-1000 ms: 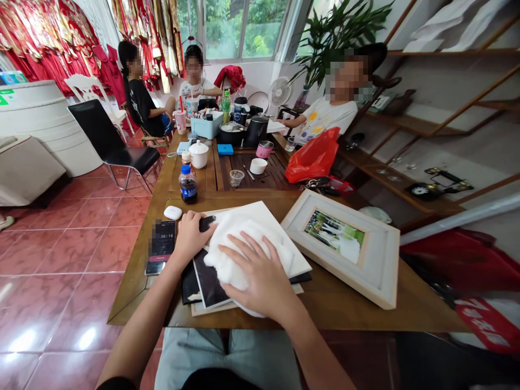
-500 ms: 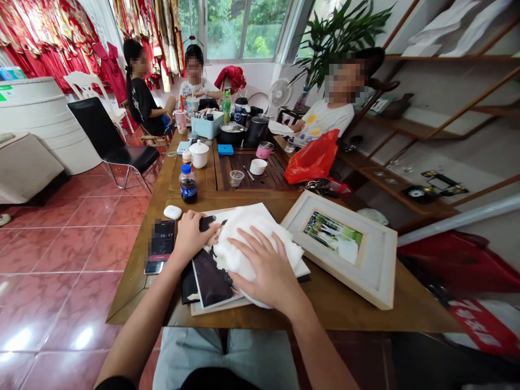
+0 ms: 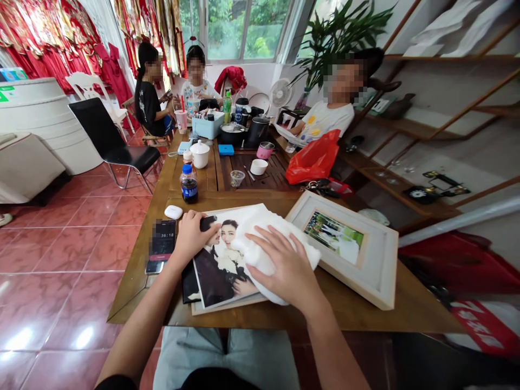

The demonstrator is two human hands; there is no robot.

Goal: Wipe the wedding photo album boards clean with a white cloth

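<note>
On the table, a glossy wedding photo print [image 3: 217,276] lies tilted on a stack of boards and a pale frame edge. My left hand [image 3: 195,233] grips its upper left edge, with the thumb stretched over the surface and the other fingers close together. A white, fluffy cloth [image 3: 260,219] covers the right part of the print. On top of this cloth my right hand [image 3: 284,271] lies flat, fingers spread, pressing it down. Two faces and a dark suit show on the uncovered part. Close by on the right rests a pale picture frame [image 3: 325,273] with a small photo inside.
A phone [image 3: 160,246], a white earbud case [image 3: 173,212] and a blue-capped bottle [image 3: 189,184] stand left of the stack. Beyond are a white bowl [image 3: 259,166], a lidded cup [image 3: 200,155] and a red plastic bag [image 3: 312,160]. Three people sit around the far end.
My right hand has slid the cloth to the right, uncovering the faces and more of the print. My left hand stays put. A person at the far left has leaned inward.
</note>
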